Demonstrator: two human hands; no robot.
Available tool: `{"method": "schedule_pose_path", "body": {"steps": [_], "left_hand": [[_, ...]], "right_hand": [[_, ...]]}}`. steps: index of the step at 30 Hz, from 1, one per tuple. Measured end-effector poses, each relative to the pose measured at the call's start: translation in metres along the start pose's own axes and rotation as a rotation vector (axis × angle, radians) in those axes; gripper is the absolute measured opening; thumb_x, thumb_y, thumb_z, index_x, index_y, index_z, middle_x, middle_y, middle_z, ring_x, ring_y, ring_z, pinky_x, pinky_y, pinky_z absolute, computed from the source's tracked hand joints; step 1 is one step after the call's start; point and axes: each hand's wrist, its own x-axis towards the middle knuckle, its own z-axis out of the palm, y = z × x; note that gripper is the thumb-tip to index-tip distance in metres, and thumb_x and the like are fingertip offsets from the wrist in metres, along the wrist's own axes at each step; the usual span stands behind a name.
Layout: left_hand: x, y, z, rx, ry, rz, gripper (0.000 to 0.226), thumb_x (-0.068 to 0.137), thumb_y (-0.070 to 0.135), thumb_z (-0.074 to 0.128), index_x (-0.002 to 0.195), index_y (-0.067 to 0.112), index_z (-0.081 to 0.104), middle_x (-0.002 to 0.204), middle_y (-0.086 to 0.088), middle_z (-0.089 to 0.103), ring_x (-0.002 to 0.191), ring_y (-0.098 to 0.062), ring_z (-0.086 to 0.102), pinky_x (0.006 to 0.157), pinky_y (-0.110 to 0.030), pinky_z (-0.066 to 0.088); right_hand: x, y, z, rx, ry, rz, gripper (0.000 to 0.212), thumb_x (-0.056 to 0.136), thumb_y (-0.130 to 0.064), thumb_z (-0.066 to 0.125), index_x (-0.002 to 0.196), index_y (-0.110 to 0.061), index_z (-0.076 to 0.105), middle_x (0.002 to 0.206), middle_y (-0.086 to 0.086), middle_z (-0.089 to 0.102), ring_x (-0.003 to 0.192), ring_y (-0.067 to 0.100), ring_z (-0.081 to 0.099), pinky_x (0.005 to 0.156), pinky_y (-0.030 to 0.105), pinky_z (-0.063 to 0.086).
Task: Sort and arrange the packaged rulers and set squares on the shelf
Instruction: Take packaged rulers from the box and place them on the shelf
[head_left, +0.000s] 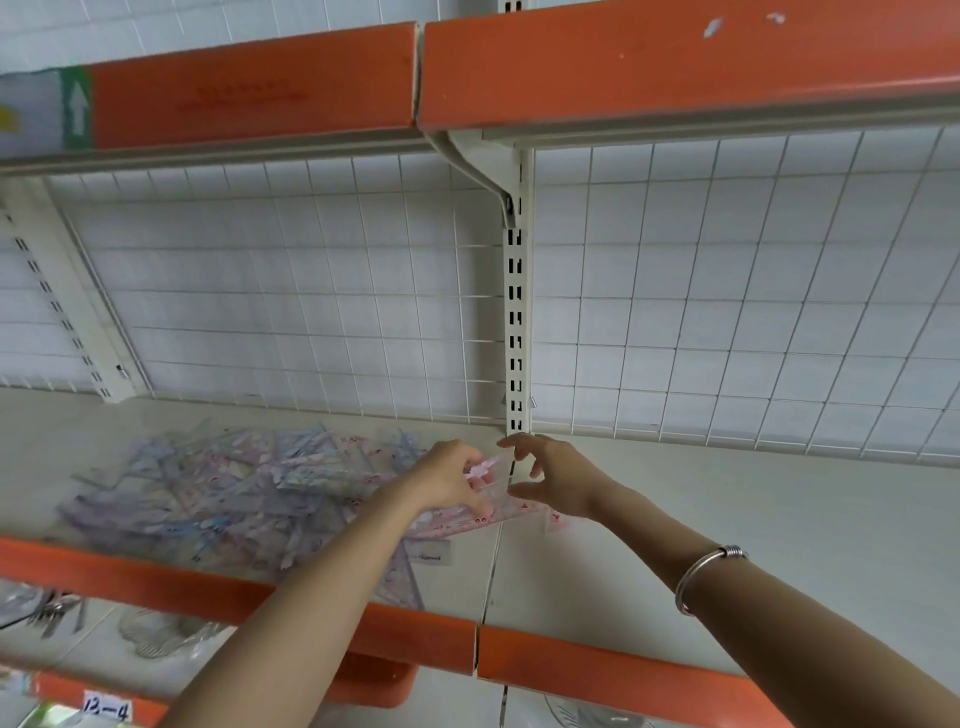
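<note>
On the left half of the shelf (727, 519) lies a loose, tangled pile of packaged rulers and set squares (234, 493) in clear wrappers tinted blue, purple and pink; it spreads from near the wire grid back (311, 312) to the orange front edge (597, 670). The person's left hand (452, 478) reaches over the right end of the pile, its grip clenched on a pink packaged set (519, 512), thumb and fingers pinching the upper part of the wrapper. The pack is tilted up just in front of the slotted upright post (515, 322), and its lower edge hangs close to the seam between the two shelf boards. The right hand (556, 475) hovers just beside the pack with a released grip, fingers spread and thumb apart; whether it touches the wrapper cannot be told. A silver bracelet (706, 571) circles the right forearm. At the bottom left, a handwritten label (106, 707) reading "12-4" sits on a lower shelf edge.
</note>
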Motion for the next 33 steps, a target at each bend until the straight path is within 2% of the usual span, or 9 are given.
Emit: {"method": "schedule_pose_path", "body": {"steps": [4, 6, 11, 18, 23, 27, 29, 31, 33], "left_hand": [[-0.001, 0.002, 0.0, -0.018, 0.027, 0.02, 0.027, 0.068, 0.022, 0.085, 0.088, 0.012, 0.069, 0.086, -0.003, 0.067, 0.077, -0.017, 0.058, 0.067, -0.028, 0.041], [-0.003, 0.001, -0.001, -0.046, 0.052, 0.036, 0.02, 0.07, 0.021, 0.084, 0.079, 0.022, 0.066, 0.078, 0.004, 0.061, 0.072, -0.014, 0.052, 0.063, -0.027, 0.037], [-0.005, 0.001, -0.004, -0.081, 0.071, 0.049, 0.036, 0.069, 0.023, 0.085, 0.101, 0.016, 0.071, 0.095, 0.004, 0.066, 0.085, -0.012, 0.056, 0.069, -0.023, 0.042], [-0.012, -0.017, -0.015, -0.203, 0.093, 0.034, 0.029, 0.085, 0.024, 0.07, 0.11, 0.009, 0.069, 0.109, -0.003, 0.07, 0.102, -0.013, 0.064, 0.094, -0.025, 0.048], [-0.019, -0.023, -0.013, -0.155, 0.106, 0.04, 0.03, 0.094, 0.029, 0.059, 0.116, 0.011, 0.067, 0.112, 0.0, 0.069, 0.097, -0.009, 0.063, 0.087, -0.022, 0.046], [-0.022, -0.023, -0.008, -0.143, 0.145, 0.036, 0.026, 0.098, 0.032, 0.051, 0.111, 0.019, 0.068, 0.078, 0.008, 0.066, 0.076, -0.014, 0.063, 0.075, -0.029, 0.048], [-0.024, -0.018, -0.007, -0.168, 0.144, 0.041, 0.027, 0.099, 0.034, 0.046, 0.113, 0.022, 0.066, 0.083, 0.009, 0.064, 0.082, -0.016, 0.065, 0.079, -0.031, 0.05], [-0.024, -0.011, -0.005, -0.157, 0.149, 0.054, 0.034, 0.102, 0.034, 0.039, 0.12, 0.018, 0.062, 0.098, 0.005, 0.061, 0.082, -0.012, 0.062, 0.076, -0.025, 0.047], [-0.026, -0.004, -0.003, -0.131, 0.137, 0.081, 0.038, 0.103, 0.033, 0.035, 0.128, 0.018, 0.058, 0.1, 0.01, 0.054, 0.081, -0.004, 0.055, 0.072, -0.019, 0.04]], "right_hand": [[0.009, -0.002, 0.008, 0.227, 0.064, 0.074, 0.028, 0.087, -0.014, 0.066, 0.115, -0.016, 0.061, 0.096, 0.007, 0.06, 0.075, 0.02, 0.058, 0.072, 0.031, 0.054], [0.01, 0.0, 0.01, 0.408, 0.077, 0.14, 0.014, 0.085, -0.006, 0.066, 0.097, -0.013, 0.065, 0.082, 0.005, 0.058, 0.065, 0.017, 0.059, 0.062, 0.028, 0.056], [0.01, 0.001, 0.011, 0.67, 0.105, 0.187, 0.015, 0.081, 0.005, 0.068, 0.075, -0.009, 0.067, 0.073, 0.007, 0.061, 0.061, 0.017, 0.06, 0.068, 0.029, 0.058], [0.008, 0.009, -0.001, 0.783, 0.161, 0.239, 0.009, 0.082, 0.004, 0.067, 0.077, -0.004, 0.067, 0.071, 0.008, 0.061, 0.061, 0.016, 0.06, 0.065, 0.023, 0.057], [0.003, 0.011, -0.007, 0.958, 0.22, 0.327, 0.009, 0.084, 0.008, 0.062, 0.083, -0.001, 0.065, 0.07, 0.011, 0.06, 0.062, 0.019, 0.06, 0.061, 0.021, 0.057], [0.004, 0.011, -0.008, 1.138, 0.296, 0.43, 0.014, 0.086, 0.013, 0.055, 0.095, 0.006, 0.062, 0.076, 0.017, 0.061, 0.064, 0.025, 0.063, 0.063, 0.023, 0.059], [0.002, 0.011, -0.011, 1.215, 0.289, 0.45, 0.014, 0.087, 0.014, 0.053, 0.097, 0.008, 0.061, 0.077, 0.019, 0.062, 0.066, 0.026, 0.066, 0.062, 0.022, 0.058], [0.001, 0.009, -0.013, 1.294, 0.277, 0.461, 0.016, 0.088, 0.012, 0.053, 0.102, 0.009, 0.06, 0.081, 0.022, 0.063, 0.069, 0.028, 0.068, 0.061, 0.022, 0.058], [0.0, 0.008, -0.013, 1.4, 0.279, 0.476, 0.017, 0.09, 0.01, 0.051, 0.106, 0.011, 0.058, 0.084, 0.024, 0.063, 0.074, 0.03, 0.067, 0.061, 0.023, 0.059]]}}
